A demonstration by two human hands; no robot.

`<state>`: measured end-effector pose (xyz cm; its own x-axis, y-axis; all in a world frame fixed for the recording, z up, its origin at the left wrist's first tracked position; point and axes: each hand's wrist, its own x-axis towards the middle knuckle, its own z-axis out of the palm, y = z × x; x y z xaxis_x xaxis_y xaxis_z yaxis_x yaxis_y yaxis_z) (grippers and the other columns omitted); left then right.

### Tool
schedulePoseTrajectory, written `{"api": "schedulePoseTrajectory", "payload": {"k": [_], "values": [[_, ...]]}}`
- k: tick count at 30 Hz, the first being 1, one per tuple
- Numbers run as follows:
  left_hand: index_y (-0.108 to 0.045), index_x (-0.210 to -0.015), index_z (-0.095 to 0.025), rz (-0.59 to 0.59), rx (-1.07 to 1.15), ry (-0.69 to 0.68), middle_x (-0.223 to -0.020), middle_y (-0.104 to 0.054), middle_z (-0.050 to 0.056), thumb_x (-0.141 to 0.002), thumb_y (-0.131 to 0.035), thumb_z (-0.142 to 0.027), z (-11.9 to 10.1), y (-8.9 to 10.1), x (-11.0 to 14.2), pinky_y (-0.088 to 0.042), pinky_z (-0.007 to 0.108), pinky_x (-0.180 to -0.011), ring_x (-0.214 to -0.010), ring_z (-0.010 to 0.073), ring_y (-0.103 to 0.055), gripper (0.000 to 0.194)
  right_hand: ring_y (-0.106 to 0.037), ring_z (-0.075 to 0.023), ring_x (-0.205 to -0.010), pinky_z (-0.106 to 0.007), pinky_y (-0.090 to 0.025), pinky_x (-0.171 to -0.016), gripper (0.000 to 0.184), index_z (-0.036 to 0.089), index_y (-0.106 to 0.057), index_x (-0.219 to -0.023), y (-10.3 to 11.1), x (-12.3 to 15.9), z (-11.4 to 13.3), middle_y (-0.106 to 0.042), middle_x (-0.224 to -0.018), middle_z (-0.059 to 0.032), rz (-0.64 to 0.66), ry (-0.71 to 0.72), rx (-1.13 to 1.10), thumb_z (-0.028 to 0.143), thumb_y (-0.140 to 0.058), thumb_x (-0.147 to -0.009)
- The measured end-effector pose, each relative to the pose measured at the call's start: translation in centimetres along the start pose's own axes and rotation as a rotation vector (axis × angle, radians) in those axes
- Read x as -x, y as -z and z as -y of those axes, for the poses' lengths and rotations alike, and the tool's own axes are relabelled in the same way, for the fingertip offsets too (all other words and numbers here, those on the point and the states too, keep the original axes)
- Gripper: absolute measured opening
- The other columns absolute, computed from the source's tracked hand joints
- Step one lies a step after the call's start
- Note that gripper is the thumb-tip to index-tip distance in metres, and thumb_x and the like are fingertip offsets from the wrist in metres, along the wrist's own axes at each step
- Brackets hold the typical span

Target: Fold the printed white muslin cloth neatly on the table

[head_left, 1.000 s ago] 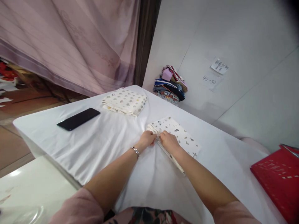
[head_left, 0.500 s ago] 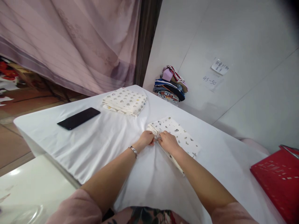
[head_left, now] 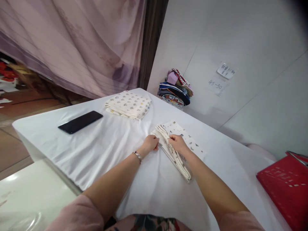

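A folded white cloth [head_left: 190,141] with small printed motifs lies before me on the white-covered table [head_left: 115,141]. My right hand [head_left: 178,144] is closed around the stacked layers along its near edge, which are lifted and turned up so the folds show. At the cloth's near left corner, my left hand [head_left: 150,143] is closed on the bottom layer; its fingertips are partly hidden. Farther back lies a second folded cloth [head_left: 130,104], cream with grey printed shapes, touched by neither hand.
A black phone-like slab [head_left: 81,122] lies at the left of the table. Folded clothes [head_left: 174,88] are piled against the wall beyond the far edge. A red bag or basket [head_left: 285,184] stands at the right. A pink curtain [head_left: 96,41] hangs behind.
My right hand has moved slightly right and raised the cloth's upper layers, opening a gap from the left hand. My left hand has stayed at the corner.
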<state>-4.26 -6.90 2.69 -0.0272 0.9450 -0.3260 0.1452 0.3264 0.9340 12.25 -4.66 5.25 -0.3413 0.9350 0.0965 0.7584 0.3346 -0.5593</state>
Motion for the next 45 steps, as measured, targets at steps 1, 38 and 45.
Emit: {"api": "schedulePoseTrajectory", "payload": {"k": [1, 38, 45], "values": [[-0.043, -0.056, -0.018, -0.013, 0.002, -0.006, -0.046, -0.052, -0.002, -0.076, -0.044, -0.017, 0.0, 0.0, -0.1, -0.041, 0.021, -0.041, -0.037, 0.0106, -0.051, 0.021, -0.033, -0.0089, -0.051, -0.020, -0.025, -0.050, 0.021, 0.018, -0.044, -0.056, 0.1, 0.0, 0.0, -0.034, -0.052, 0.0063, -0.002, 0.001, -0.024, 0.029, -0.038, -0.072], [-0.066, -0.074, -0.019, -0.369, -0.383, -0.173, -0.068, -0.066, 0.005, -0.074, -0.051, -0.032, 0.7, 2.7, -3.5, -0.036, 0.021, -0.056, -0.066, 0.0160, -0.059, 0.019, -0.045, -0.0108, -0.064, -0.020, -0.027, -0.058, 0.016, 0.019, -0.048, -0.061, -1.3, 0.4, 1.4, -0.050, -0.065, 0.0023, -0.025, 0.112, 0.314, 0.020, -0.041, -0.076], [-0.063, -0.072, -0.017, -0.358, -0.333, -0.121, -0.059, -0.063, 0.003, -0.076, -0.048, -0.031, 0.3, 2.8, -3.3, -0.037, 0.021, -0.054, -0.056, 0.0141, -0.057, 0.021, -0.054, -0.0151, -0.080, -0.024, -0.034, -0.065, 0.013, 0.019, -0.055, -0.085, -1.7, 1.0, 3.1, -0.058, -0.093, -0.0043, 0.109, 0.083, 0.575, 0.021, -0.042, -0.082]]}}
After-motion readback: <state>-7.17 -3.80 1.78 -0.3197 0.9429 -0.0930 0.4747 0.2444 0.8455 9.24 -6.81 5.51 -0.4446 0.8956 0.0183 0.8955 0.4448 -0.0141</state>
